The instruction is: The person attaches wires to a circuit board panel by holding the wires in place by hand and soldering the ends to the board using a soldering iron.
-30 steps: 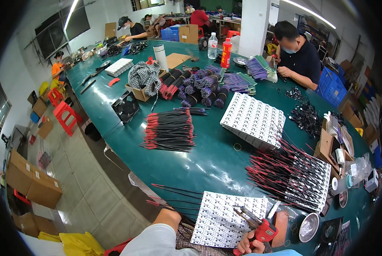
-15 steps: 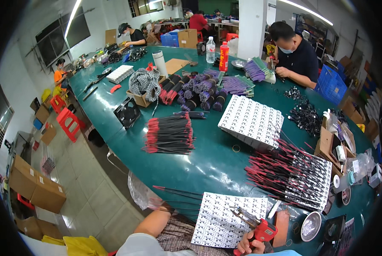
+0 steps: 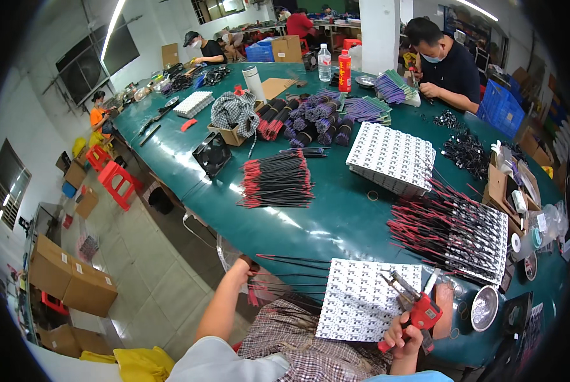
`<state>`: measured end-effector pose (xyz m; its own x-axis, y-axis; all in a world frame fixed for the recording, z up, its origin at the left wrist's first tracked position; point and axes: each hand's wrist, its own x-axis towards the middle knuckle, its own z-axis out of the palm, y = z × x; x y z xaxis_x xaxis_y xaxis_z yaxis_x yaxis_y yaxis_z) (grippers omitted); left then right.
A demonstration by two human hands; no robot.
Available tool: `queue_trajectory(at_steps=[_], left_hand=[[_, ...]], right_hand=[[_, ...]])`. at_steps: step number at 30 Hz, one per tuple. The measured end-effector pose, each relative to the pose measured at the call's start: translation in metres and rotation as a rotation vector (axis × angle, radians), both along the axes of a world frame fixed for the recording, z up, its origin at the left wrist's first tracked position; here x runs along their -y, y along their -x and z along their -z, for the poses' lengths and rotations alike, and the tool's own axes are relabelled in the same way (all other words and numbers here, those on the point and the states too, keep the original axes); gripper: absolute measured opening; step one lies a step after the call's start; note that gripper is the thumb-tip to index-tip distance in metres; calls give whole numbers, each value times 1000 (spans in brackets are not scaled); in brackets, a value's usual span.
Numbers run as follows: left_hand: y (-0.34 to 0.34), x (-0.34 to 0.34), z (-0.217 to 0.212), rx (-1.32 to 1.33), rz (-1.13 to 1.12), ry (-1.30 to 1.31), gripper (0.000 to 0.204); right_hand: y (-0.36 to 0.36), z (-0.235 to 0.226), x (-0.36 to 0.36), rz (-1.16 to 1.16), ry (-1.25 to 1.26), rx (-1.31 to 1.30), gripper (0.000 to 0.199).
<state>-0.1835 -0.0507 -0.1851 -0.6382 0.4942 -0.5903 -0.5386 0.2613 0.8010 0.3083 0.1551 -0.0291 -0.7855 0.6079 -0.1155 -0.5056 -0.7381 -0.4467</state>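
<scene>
"Two hands show now. What's different from a moment ago?"

"The left hand (image 3: 242,268) has moved outward, away from the white board (image 3: 361,302), and its forearm reaches farther from the body. The right hand (image 3: 405,335) keeps its place by the board."

"What does that mean for the work?"

"My reading: the left hand is busy at the outer ends of the wires (image 3: 291,259), while the right keeps the red tool (image 3: 425,312) at the board."

"Where is that board?"

"At the near edge of the counter (image 3: 336,226), partly over the checked cloth (image 3: 291,337), with wires running out past its left side."

"And the fingers?"

"The right ones are wrapped round the tool's handle, a firm grasp. Its nose points over the board; I can't tell whether it touches. The left ones look bent, right beside some red wire ends, but they're too small and blurred to say how far they're spread or whether they hold anything."
</scene>
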Motion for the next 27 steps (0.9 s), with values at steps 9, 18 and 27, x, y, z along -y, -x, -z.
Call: queue_trajectory(at_steps=[9, 18, 27], left_hand=[[-35, 109, -178, -424, 175, 425, 16], [-104, -38, -272, -741, 575, -87, 23], [-139, -158, -231, -985, 917, 20, 28]], right_hand=[[19, -7, -15, -24, -128, 36, 31], [25, -34, -11, 100, -183, 268, 28], [31, -81, 11, 284, -275, 679, 37]])
